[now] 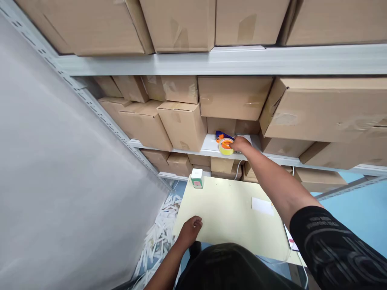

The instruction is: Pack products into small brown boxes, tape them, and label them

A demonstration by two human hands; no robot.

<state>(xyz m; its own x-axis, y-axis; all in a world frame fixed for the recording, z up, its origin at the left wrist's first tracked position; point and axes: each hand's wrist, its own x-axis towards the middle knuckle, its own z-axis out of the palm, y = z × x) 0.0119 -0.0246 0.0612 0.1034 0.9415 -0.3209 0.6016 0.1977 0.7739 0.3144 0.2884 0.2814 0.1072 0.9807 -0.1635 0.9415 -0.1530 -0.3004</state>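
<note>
My right hand (241, 144) reaches forward to the middle shelf, its fingers closed at the right side of a tape dispenser (221, 136) with blue and orange parts. A roll of yellow tape (226, 149) sits on the dispenser, at the shelf's front edge. How the fingertips grip is partly hidden. My left hand (191, 230) is curled closed over the near left edge of the pale table (223, 213), with nothing visible in it. A small white and green box (197, 179) stands upright at the table's far left corner.
Metal shelving (211, 62) full of cardboard boxes (181, 125) rises beyond the table. A white paper (262, 206) lies right of the table's middle. A flat device (290, 237) with a cable is partly behind my right arm. Paper strips (160, 229) litter the floor at left.
</note>
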